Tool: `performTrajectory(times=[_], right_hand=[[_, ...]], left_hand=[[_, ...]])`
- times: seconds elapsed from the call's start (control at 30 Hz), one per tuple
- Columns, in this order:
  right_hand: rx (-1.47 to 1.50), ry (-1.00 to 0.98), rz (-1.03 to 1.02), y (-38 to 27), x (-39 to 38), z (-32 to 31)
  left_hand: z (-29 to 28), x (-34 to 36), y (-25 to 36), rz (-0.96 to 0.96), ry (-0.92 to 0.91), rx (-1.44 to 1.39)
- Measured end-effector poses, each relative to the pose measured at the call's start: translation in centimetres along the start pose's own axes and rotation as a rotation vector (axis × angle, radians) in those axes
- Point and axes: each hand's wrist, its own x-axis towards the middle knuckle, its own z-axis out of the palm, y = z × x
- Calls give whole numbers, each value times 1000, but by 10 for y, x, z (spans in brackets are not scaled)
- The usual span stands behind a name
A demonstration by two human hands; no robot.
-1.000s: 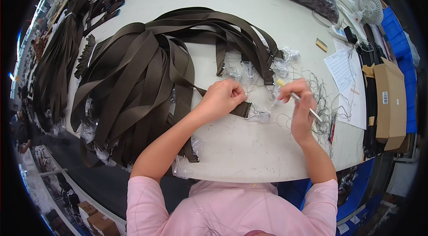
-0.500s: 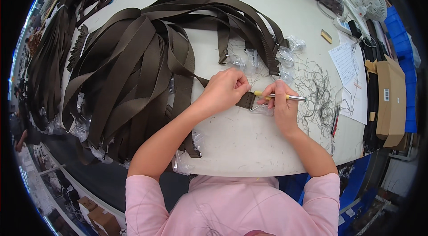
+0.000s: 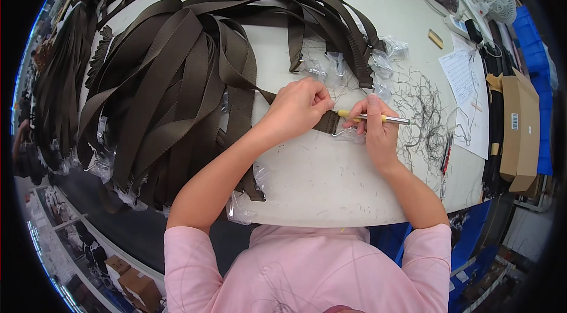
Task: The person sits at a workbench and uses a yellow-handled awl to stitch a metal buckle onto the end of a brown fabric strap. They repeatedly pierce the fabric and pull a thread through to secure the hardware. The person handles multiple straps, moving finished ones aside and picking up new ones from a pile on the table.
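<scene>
My left hand (image 3: 297, 107) lies over a dark brown webbing strap (image 3: 326, 123), fingertips pinched together just above its stitched end. What the pinch holds is too small to make out. Between the thumb and fingers of my right hand (image 3: 378, 130) is a slim pen-shaped tool (image 3: 396, 119), yellow toward the tip and silver at the back. Its tip points left, close to the strap end and my left fingertips. A metal buckle in clear plastic wrap (image 3: 349, 134) sits at that strap end, below my right fingers.
A large heap of brown straps (image 3: 171, 70) covers the table's left side. Loose dark threads (image 3: 422, 115) lie right of my hand, beside a red-handled tool (image 3: 447, 152). Beyond are papers (image 3: 458, 72), a cardboard box (image 3: 520, 130), a small fan (image 3: 498, 1) and a yellowish block (image 3: 436, 39).
The view has shifted slightly, so the table sits a little higher. My left fingertips have lifted slightly off the strap end; my right hand still holds the tool beside it.
</scene>
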Motion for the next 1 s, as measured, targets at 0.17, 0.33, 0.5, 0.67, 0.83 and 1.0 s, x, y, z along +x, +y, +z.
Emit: performTrajectory(times=[0.17, 0.33, 0.5, 0.67, 0.83, 1.0], right_hand=[[-1, -11, -10, 1, 0, 1], [35, -8, -184, 5, -4, -12], [-228, 14, -649, -3, 0, -8], [-709, -147, -770, -13, 5, -8], [-767, -52, -860, -7, 8, -15], [-1000, -206, -970, 2, 10, -33]], left_hand=[[3, 0, -4, 9, 18, 6], [-9, -8, -3, 170, 16, 81], [-15, -24, 4, 405, 8, 477], [-36, -14, 16, 335, -236, 452], [-20, -13, 6, 821, 205, 803], [-17, -27, -6, 711, 173, 496]])
